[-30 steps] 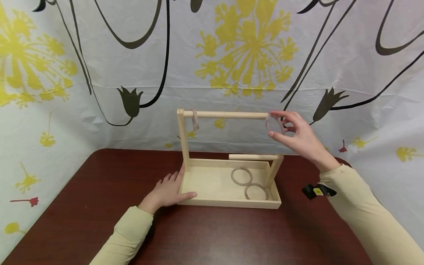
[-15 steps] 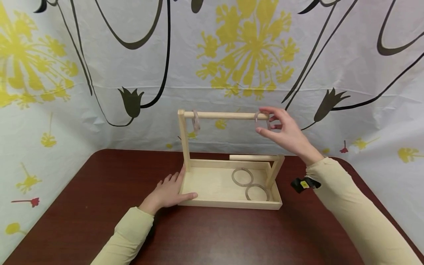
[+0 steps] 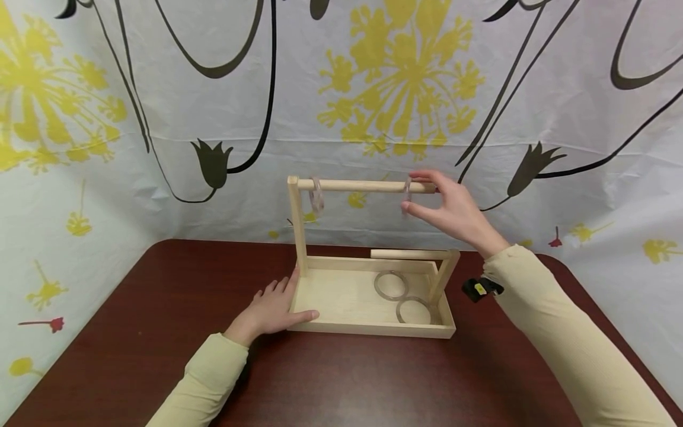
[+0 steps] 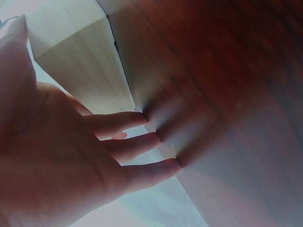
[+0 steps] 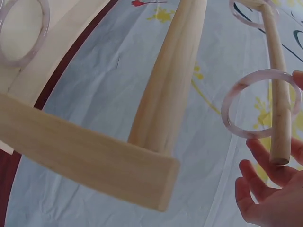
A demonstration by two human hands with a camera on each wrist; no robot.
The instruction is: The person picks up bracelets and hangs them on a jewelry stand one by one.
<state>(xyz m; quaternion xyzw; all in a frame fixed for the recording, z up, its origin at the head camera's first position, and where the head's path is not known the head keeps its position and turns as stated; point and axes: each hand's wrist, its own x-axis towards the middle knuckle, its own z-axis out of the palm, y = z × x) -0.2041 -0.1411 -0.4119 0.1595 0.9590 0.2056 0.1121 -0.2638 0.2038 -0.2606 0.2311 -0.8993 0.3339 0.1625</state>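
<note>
My right hand pinches a translucent pinkish bangle between thumb and fingers. In the right wrist view that bangle encircles the upper wooden rod, a short way in from the rod's free end. Another bangle hangs on the same rod near its left post. My left hand rests at the left end of the wooden tray, thumb over the front rim. Its other fingers lie straight and touch the table in the left wrist view.
Two more bangles, an upper one and a lower one, lie flat in the tray's right part. A lower rod juts left from a short post there. Patterned cloth hangs behind the dark table.
My right hand has moved left, bringing its bangle from the upper rod's free end onto the rod and further along it. The left hand has stayed in place.
</note>
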